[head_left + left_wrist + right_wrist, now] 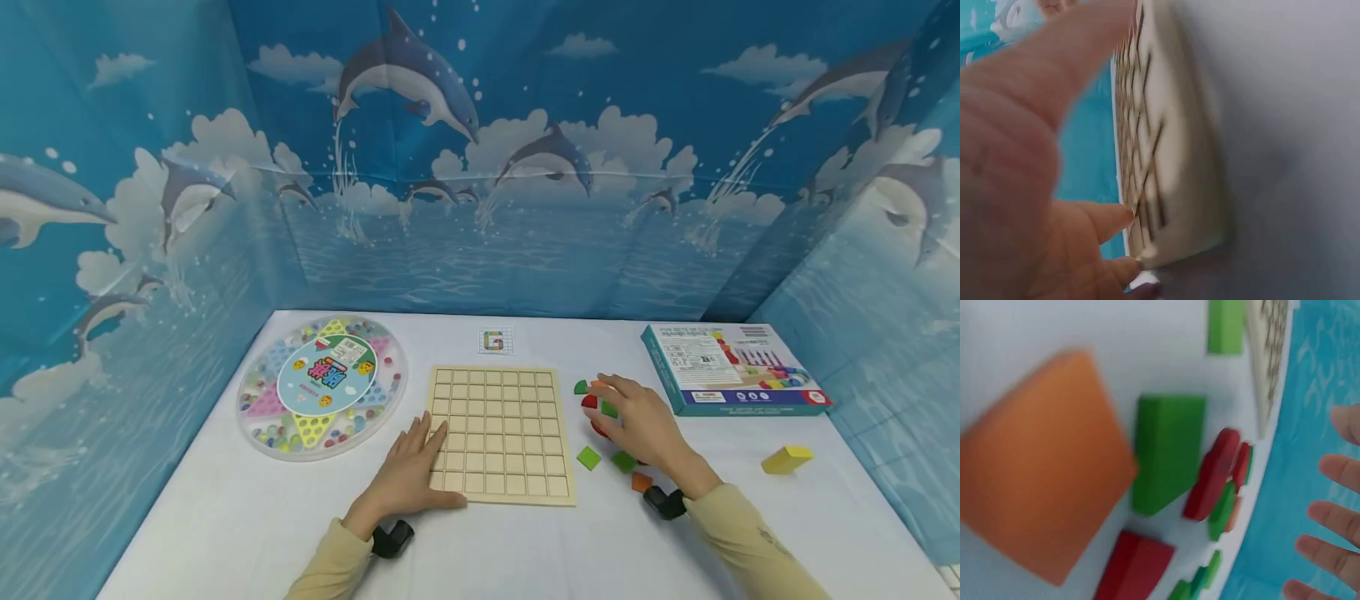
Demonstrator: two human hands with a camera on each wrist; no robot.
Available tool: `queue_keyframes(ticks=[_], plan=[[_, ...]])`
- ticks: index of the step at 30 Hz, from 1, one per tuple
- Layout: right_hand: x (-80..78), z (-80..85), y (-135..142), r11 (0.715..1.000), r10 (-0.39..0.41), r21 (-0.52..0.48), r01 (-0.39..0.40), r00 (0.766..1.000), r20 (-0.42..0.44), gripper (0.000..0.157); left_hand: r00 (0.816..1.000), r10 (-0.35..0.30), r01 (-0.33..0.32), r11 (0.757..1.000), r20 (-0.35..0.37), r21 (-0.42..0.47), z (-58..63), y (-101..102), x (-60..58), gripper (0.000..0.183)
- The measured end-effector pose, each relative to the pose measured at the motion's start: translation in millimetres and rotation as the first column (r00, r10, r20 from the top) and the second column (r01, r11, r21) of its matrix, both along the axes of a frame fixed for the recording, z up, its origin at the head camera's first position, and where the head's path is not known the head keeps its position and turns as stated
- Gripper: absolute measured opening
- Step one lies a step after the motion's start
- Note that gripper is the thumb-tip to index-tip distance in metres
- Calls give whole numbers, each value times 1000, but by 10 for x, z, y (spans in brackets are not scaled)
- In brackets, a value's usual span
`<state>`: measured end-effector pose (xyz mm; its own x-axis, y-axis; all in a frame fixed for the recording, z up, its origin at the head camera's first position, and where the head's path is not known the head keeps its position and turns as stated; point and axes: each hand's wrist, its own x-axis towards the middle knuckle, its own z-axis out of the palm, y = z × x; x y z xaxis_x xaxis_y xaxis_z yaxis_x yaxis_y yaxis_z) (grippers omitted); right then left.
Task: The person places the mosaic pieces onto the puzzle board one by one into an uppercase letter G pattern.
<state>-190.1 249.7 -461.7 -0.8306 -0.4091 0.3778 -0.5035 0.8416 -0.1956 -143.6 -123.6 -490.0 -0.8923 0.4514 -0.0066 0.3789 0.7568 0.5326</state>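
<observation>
A pale wooden board (501,433) with a grid of square recesses lies flat on the white table. My left hand (408,471) rests at its lower left corner, fingers spread over the left edge and thumb along the near edge. To the board's right lie several small coloured pieces, among them a light green square (588,457), an orange piece (1054,469), a dark green piece (1169,450) and a red piece (1213,475). Over the far part of these hovers my right hand (641,421), partly hiding them, its fingers apart in the right wrist view.
A round Chinese checkers set (324,387) with marbles stands on the left. Behind the board lies a small pattern card (496,340). A flat game box (738,368) sits at the back right, with a yellow block (786,459) in front of it. Dolphin-printed curtains (480,242) enclose the table.
</observation>
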Motion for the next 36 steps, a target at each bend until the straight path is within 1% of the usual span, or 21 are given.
queue_keyframes(ticks=[4,8,12,16,19,23,25,31,36], plan=[[-109,-61,32,999,-39,13,38,997,61,38,998,7,-6,1000,-59,16,-86,0,53,113],[-224,-124,41,998,-64,-5,65,985,159,34,996,24,-20,999,-88,49,-151,9,71,112],[-342,-162,26,997,-60,-29,68,971,230,34,996,46,-38,995,-77,91,-202,25,78,111],[-450,-141,-15,997,-72,35,65,959,276,36,996,68,-61,993,-64,104,-256,45,90,111],[-509,-108,-37,992,-85,112,54,953,291,34,995,82,-76,992,-60,103,-280,56,97,112],[-557,-77,-49,985,-104,164,61,958,268,29,993,100,-93,991,-69,96,-279,56,100,113],[-573,-64,-57,985,-115,157,74,956,271,26,991,107,-98,991,-85,94,-276,52,98,113],[-621,-24,-58,987,-152,102,124,933,327,19,985,120,-110,990,-120,90,-245,45,96,112],[-665,21,-79,991,-136,48,127,926,351,12,982,131,-121,989,-138,82,-240,42,89,112]])
